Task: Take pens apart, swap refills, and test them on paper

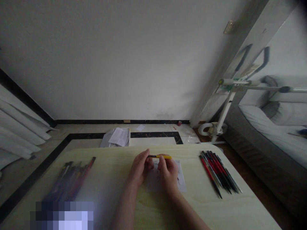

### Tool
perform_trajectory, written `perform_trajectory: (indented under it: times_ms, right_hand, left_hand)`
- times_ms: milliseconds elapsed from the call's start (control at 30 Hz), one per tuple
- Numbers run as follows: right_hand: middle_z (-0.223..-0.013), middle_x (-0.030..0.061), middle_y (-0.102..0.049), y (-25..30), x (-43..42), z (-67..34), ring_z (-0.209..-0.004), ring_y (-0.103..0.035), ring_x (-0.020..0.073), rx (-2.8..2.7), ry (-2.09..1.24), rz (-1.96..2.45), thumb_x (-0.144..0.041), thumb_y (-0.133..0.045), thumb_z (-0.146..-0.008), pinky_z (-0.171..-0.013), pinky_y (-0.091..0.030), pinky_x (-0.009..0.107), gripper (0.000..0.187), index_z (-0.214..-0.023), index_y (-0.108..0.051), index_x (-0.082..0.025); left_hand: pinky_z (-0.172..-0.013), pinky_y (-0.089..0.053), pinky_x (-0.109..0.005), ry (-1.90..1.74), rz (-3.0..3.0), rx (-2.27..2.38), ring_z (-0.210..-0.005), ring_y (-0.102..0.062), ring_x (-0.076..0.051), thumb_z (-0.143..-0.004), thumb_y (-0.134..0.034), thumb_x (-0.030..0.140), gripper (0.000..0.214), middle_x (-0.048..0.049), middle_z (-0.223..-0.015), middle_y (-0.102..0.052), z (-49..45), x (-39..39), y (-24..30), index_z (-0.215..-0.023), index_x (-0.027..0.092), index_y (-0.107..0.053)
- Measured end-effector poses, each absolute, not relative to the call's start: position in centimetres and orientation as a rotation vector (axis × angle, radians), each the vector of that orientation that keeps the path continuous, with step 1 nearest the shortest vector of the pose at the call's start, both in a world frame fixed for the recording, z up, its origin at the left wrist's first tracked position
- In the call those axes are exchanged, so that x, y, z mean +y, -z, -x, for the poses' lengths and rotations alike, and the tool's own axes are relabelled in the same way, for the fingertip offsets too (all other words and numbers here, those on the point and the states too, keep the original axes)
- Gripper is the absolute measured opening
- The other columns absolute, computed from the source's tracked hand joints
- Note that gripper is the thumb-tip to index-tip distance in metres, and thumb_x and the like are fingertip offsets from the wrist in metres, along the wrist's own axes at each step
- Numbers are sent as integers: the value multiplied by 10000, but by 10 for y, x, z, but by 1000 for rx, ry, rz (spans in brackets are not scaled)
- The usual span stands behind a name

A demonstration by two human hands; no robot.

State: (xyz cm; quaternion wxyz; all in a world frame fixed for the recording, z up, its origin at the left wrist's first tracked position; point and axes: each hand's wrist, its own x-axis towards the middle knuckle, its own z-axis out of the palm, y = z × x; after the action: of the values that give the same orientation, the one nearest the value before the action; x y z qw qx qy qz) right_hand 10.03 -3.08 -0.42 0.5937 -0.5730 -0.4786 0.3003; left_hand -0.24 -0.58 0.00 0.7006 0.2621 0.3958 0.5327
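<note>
A slim yellow pen with a dark end [168,157] lies level between my two hands, above the table. My left hand [139,166] has its fingers closed at the dark end. The yellow end is pinched by my right hand [169,174]. Under the hands, a sheet of white paper [181,182] rests on the table, partly covered by them. Something small and dark shows on the paper beside my right hand; I cannot make out what it is.
On the pale wooden table [107,185], several red and black pens [214,172] lie at the right and several more pens [72,177], blurred, at the left. Papers [119,136] sit on the floor beyond. An exercise frame [225,110] and a sofa [259,131] stand right.
</note>
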Motion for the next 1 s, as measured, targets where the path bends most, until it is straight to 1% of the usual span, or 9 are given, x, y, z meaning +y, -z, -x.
perform_trajectory:
  times_ms: [200,367,500,633,733,867,1000]
  right_hand:
    - [-613,11,-589,8,-29,-100,-564,-545,141,-1096,-710,1250,-330,-491,-803,-508,-416,249,215,-813,-622,-159]
    - [-757,49,-630,9,-30,-100,-661,-579,157,-1125,-728,1200,-288,-489,-811,-563,-445,270,188,-870,-618,-164]
    - [-813,58,-649,6,-31,-100,-719,-597,173,-1128,-734,1177,-268,-504,-803,-606,-462,287,181,-900,-623,-172]
    - [-882,62,-664,1,-31,-99,-793,-608,186,-1156,-756,1142,-256,-503,-805,-700,-473,319,183,-912,-633,-184]
    - [-887,62,-663,0,-30,-98,-831,-606,188,-1155,-751,1123,-251,-499,-810,-764,-464,338,181,-909,-632,-181]
    - [-878,65,-661,3,-30,-99,-811,-607,188,-1146,-759,1138,-262,-499,-810,-747,-469,335,189,-913,-629,-172]
    - [-865,60,-657,5,-31,-99,-788,-606,183,-1143,-775,1156,-271,-496,-814,-726,-471,326,197,-928,-619,-168]
  left_hand:
    - [-427,-300,-199,-1187,-646,837,-410,-401,-56,-692,-606,434,322,59,-499,-429,2,-6,-3,-639,166,-436]
    - [-445,-322,-206,-1180,-672,854,-444,-446,-66,-700,-597,439,311,25,-555,-500,3,-5,0,-670,152,-482]
    - [-464,-331,-212,-1185,-686,876,-459,-455,-70,-714,-589,421,288,13,-576,-517,3,-4,2,-708,136,-546]
    - [-484,-345,-221,-1156,-695,862,-482,-468,-80,-744,-558,407,305,0,-592,-526,3,-5,-1,-833,121,-615]
    - [-502,-357,-229,-1147,-682,843,-505,-485,-90,-752,-548,392,314,-13,-610,-544,2,-6,-3,-873,116,-635]
    - [-525,-370,-237,-1137,-641,810,-531,-496,-95,-754,-546,358,308,-28,-650,-563,3,-6,-1,-901,106,-643]
    - [-516,-363,-232,-1159,-627,784,-521,-488,-90,-768,-532,344,295,-16,-630,-541,3,-5,2,-906,105,-636]
